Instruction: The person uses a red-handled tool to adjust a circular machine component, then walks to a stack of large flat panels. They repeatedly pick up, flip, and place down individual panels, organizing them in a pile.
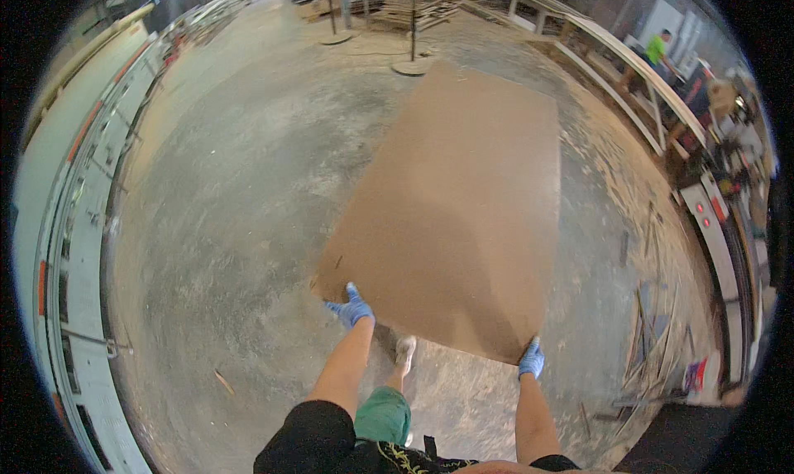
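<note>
A large brown flat board, rectangular and thin, stretches out ahead of me over the concrete floor. My left hand, in a blue glove, grips its near edge close to the left corner, with the thumb on top. At the near right corner my right hand, also blue-gloved, is closed on the edge. The fingers beneath the board are hidden. Whether the far end rests on the floor or is off it, I cannot tell.
A long pale machine runs down the left side. Two stands with round bases are ahead, before stacked lumber. A wooden bench lines the right, with a person behind it. Wood scraps litter the right floor.
</note>
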`<state>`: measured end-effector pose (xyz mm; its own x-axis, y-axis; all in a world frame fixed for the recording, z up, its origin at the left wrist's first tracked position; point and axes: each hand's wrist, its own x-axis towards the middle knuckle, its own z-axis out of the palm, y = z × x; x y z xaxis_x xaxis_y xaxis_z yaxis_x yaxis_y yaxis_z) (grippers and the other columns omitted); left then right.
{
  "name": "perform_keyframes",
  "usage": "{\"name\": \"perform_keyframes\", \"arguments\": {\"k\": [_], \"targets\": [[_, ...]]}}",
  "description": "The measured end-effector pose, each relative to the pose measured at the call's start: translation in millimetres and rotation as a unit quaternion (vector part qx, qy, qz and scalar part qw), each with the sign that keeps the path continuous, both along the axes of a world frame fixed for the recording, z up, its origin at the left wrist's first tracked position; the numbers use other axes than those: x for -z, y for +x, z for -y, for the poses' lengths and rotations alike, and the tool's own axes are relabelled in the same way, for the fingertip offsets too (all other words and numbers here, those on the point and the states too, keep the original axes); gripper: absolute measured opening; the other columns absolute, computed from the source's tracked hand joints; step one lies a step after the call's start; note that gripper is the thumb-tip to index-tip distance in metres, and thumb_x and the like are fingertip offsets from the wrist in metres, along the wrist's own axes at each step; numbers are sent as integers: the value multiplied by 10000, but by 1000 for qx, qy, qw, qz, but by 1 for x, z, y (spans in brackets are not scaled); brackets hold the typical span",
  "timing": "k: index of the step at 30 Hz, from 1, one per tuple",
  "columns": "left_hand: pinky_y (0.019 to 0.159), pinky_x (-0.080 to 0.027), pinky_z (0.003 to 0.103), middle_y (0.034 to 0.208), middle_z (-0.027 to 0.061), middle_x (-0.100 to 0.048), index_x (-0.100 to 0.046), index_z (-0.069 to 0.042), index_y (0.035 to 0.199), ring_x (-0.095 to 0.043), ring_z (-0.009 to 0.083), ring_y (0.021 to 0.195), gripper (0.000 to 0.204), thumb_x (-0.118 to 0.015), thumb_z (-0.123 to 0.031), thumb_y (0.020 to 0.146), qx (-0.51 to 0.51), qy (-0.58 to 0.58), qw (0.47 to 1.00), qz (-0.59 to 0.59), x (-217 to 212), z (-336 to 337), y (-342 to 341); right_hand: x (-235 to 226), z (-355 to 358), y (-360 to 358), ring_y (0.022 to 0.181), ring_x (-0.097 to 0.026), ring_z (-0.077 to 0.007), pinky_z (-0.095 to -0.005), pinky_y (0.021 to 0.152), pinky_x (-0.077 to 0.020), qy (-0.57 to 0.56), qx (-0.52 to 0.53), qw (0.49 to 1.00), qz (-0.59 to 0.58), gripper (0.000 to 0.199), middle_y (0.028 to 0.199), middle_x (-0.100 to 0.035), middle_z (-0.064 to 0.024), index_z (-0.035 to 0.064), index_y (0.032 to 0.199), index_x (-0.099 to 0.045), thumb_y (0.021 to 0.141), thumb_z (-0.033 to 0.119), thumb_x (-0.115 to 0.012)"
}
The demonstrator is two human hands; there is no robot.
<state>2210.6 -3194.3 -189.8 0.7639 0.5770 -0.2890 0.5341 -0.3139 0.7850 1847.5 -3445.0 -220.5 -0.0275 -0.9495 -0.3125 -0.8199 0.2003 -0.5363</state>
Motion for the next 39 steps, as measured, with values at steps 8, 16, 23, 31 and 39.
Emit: {"name": "perform_keyframes", "arguments": {"k": [8,16,23,31,39], "targets": [[848,-439,453,1222,202,-506,-138,-143,1402,-545,375,1031,884,-608,-509,749,22,11,1000,-19,14,239,171,3,227,161,983,-554,-381,-447,860,-408,0,43,997,-62,749,1052,-583,-243,12,1071,-602,849,635,-251],[854,-452,441,1205,201,-515,-105,-93,1402,-553,366,1021,883,-569,-520,784,79,-1,996,-42,-4,480,309,-8,438,302,942,-567,-387,-446,824,-424,15,58,996,-69,693,989,-606,-223,31,1012,-626,860,607,-271],[891,-438,411,1265,199,-463,-118,-72,1402,-526,346,1073,860,-563,-498,800,100,1,994,-46,12,678,431,-24,634,419,910,-576,-384,-452,796,-437,18,62,994,-92,671,955,-609,-229,46,954,-639,862,600,-271],[909,-420,417,1304,196,-422,-118,-65,1400,-500,341,1106,854,-559,-491,805,133,25,988,-71,-17,925,539,9,877,507,891,-582,-388,-446,777,-439,5,68,996,-64,674,919,-616,-233,27,939,-640,863,593,-283],[887,-440,422,1319,195,-406,-56,-88,1412,-526,350,1068,867,-557,-473,818,120,47,987,-96,-7,1125,650,-22,1088,637,857,-594,-369,-422,758,-446,41,62,997,-36,631,880,-626,-212,31,895,-651,859,574,-331]]}}
